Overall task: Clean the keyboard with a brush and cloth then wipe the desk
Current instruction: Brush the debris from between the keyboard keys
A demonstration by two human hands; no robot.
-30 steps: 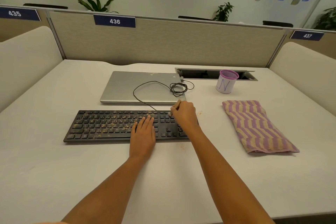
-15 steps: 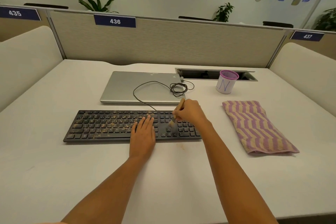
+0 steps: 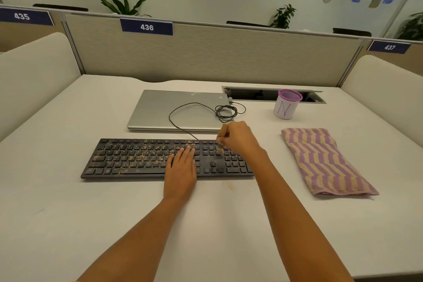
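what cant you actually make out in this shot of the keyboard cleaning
Head view only:
The brush: blurred and mostly covered by the right hand that grips it; its bristles are unclear.
Keys under the left hand: it lies flat on the keyboard and covers them.
Inside of the cup: its wall hides any contents.
Key legends: too small, specked with crumbs.

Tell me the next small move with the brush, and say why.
Probably sweep the brush leftward, toward the keys just beside the left hand. The right hand holds the brush over the right section of the keyboard, which looks mostly clean, while brown crumbs cover the left and middle keys. The left hand lies flat on the keys and appears to steady the keyboard.
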